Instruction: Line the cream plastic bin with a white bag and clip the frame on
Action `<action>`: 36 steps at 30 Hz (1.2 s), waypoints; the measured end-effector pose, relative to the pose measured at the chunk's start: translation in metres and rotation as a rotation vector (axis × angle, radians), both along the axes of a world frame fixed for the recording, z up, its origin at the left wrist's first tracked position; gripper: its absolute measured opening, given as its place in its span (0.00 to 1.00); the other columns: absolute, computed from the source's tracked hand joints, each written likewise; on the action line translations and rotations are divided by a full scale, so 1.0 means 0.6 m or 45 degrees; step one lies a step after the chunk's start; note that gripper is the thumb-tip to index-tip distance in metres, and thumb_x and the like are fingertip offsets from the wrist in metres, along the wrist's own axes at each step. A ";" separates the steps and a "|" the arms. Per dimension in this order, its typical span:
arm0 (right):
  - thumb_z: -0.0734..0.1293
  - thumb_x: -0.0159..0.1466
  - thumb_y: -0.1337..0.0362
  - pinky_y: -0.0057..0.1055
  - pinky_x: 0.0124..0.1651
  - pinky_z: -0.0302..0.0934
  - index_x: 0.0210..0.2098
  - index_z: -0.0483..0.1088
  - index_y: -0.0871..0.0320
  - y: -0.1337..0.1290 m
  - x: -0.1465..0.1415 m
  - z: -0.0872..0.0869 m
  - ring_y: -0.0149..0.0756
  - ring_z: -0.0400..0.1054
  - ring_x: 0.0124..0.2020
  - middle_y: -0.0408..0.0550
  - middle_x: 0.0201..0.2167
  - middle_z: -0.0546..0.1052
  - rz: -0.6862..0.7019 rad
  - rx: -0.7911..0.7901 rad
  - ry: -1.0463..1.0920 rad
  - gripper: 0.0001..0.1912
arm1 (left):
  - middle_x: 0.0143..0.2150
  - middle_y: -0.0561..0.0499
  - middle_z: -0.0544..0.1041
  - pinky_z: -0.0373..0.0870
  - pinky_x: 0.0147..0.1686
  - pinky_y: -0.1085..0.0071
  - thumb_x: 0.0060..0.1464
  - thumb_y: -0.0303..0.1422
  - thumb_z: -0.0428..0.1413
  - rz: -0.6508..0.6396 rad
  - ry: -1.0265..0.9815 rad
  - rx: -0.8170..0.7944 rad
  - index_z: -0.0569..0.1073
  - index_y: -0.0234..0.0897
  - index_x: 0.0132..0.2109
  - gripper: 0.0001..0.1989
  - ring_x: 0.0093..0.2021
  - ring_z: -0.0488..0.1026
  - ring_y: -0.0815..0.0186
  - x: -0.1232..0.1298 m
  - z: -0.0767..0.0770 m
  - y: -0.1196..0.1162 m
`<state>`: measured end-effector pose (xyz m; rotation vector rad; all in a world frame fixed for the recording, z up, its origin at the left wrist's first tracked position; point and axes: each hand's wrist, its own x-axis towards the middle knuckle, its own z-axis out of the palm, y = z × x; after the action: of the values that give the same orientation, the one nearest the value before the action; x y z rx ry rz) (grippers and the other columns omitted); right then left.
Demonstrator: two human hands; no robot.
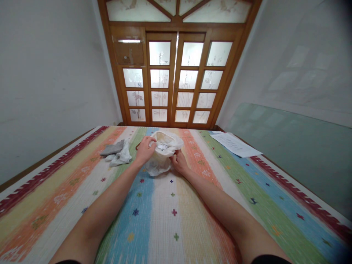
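Observation:
A white plastic bag [158, 165] stands on the striped cloth near the far side, its mouth spread wide. Something whitish with dark marks lies inside the opening, too small to name. My left hand [147, 148] grips the bag's left rim with its fingers bent over the edge. On the right, my right hand [179, 161] holds the bag from below the rim, its fingertips partly hidden by the plastic. A thin reddish-brown object [138, 146] shows just left of my left hand.
Left of the bag lie a folded grey cloth [112, 147] and a crumpled whitish plastic piece [122, 156]. Printed white sheets [235, 144] rest at the far right of the striped tablecloth [162, 220]. Walls flank the table; wooden glazed doors [176, 77] stand beyond it.

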<state>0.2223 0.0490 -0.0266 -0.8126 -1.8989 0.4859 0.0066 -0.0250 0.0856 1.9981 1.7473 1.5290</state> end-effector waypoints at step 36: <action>0.64 0.67 0.59 0.41 0.51 0.69 0.55 0.67 0.57 0.003 0.000 0.000 0.42 0.73 0.47 0.56 0.52 0.75 0.065 -0.108 0.024 0.17 | 0.54 0.45 0.72 0.68 0.57 0.59 0.63 0.34 0.50 0.132 0.075 0.050 0.76 0.42 0.48 0.11 0.53 0.73 0.55 0.027 -0.010 -0.028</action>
<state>0.2223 0.0507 -0.0268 -0.8130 -1.8958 0.6069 0.0230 -0.0418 0.0794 2.0209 1.8856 1.5612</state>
